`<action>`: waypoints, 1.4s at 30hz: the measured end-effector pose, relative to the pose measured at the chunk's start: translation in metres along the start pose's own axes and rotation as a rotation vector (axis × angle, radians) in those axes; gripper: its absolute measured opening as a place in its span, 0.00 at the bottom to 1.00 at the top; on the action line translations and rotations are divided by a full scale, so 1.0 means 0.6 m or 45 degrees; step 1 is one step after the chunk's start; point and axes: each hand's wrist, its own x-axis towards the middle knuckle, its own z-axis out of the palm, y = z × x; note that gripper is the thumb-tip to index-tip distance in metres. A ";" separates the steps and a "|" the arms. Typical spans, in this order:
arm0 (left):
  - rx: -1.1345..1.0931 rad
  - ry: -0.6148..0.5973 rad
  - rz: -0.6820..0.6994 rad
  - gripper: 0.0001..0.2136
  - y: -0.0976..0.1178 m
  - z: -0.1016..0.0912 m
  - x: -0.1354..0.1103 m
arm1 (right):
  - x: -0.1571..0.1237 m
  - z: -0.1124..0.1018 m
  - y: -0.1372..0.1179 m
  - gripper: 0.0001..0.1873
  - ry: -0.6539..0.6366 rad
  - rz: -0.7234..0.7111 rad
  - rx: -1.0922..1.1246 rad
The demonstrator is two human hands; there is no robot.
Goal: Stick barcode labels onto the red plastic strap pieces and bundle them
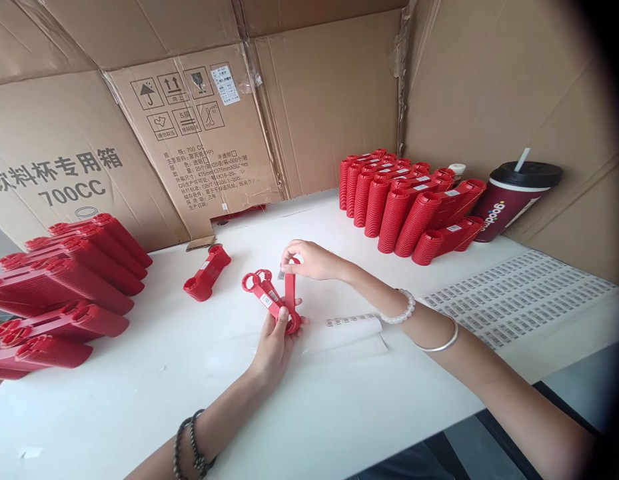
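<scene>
Clamping a red plastic ring-ended holder [267,297] in the left hand [274,343], the right hand [312,261] pinches its upper end close by, above a peeled barcode strip [345,330] on the white bench [139,407]; stacked red holders [414,207] line the cardboard wall [329,100] beyond.

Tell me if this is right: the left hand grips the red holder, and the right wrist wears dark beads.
Not quite. The dark beads are on the left wrist, not the right; the head view shows the right wrist wearing white beads and a silver bangle. The left hand does grip the red holder.
</scene>
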 end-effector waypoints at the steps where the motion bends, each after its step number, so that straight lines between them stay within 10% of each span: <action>1: -0.003 -0.004 0.001 0.18 0.000 0.000 0.000 | -0.002 -0.003 0.000 0.05 -0.067 0.022 -0.048; 42: -0.028 0.030 -0.014 0.17 0.003 0.004 -0.004 | -0.019 0.029 -0.022 0.05 -0.146 0.219 -0.579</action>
